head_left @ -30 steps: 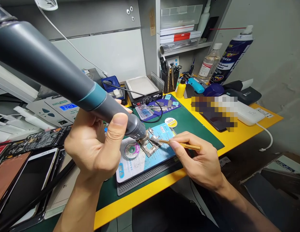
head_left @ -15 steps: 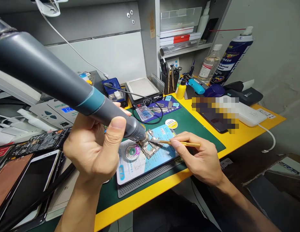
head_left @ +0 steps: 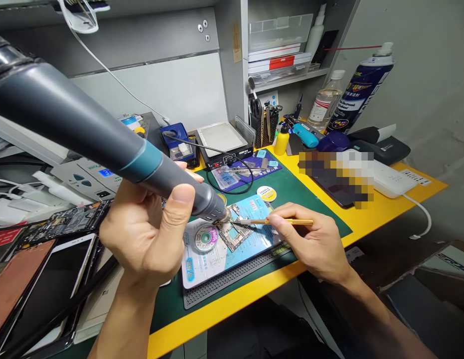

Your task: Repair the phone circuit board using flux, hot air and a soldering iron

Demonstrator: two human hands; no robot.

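Note:
My left hand [head_left: 153, 229] is wrapped round the grey barrel of a hot air gun [head_left: 93, 119], its thumb along the side. The gun's metal nozzle [head_left: 226, 215] points down at a phone circuit board [head_left: 234, 240], close above its upper left part. Pinched in the fingers of my right hand [head_left: 310, 242] is a thin gold-handled tool with a flat pointed blade [head_left: 290, 222]. The blade reaches over the board near the nozzle; whether it touches is unclear. Under the board lies a blue and white box [head_left: 213, 267], with a round solder wick reel [head_left: 206, 239] beside the board.
A hot air station [head_left: 89, 177] with a lit display stands left, behind opened phones [head_left: 41, 294]. At the back are a heating plate [head_left: 224, 139], a yellow bottle [head_left: 281, 140] and a tool holder [head_left: 265, 127]. A spray can [head_left: 357, 92] and a dark phone [head_left: 334, 184] lie right.
The view has shifted slightly. The gold-handled tool sits more level, its blade still over the board. The hot air gun keeps nearly the same place above the board.

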